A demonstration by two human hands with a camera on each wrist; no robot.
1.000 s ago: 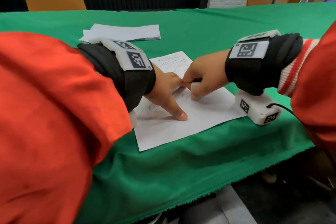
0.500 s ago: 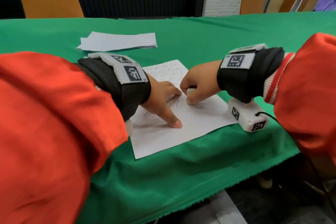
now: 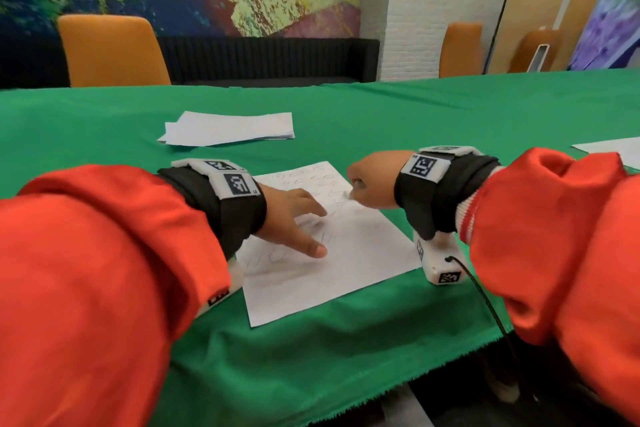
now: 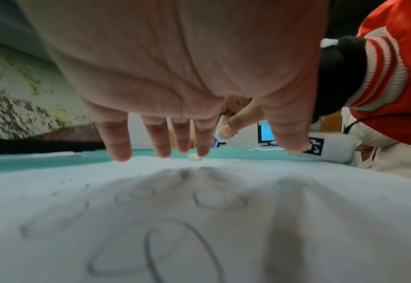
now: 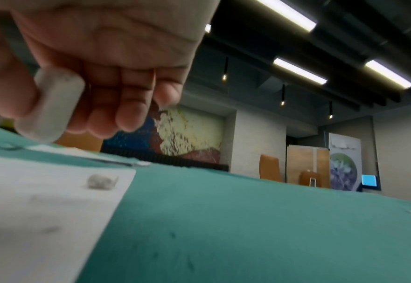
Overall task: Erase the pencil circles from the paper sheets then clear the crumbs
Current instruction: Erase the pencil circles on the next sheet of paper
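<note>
Now the left hand (image 3: 294,215) lies spread and flat, fingertips (image 4: 120,153) pressing the paper sheet (image 3: 346,260) on the green surface (image 3: 450,121); the right hand (image 3: 372,180) hovers at the sheet's far right edge, its grip curled round a white eraser (image 5: 51,109); pencil circles (image 4: 182,254) remain; a grey crumb (image 5: 100,181) sits near the corner.

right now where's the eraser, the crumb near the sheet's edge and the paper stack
eraser (image 5: 51,107), right wrist view, its rounded white side
eraser crumb (image 5: 100,181), right wrist view, middle of the grey lump
paper stack (image 3: 230,128), head view, top sheet
</note>
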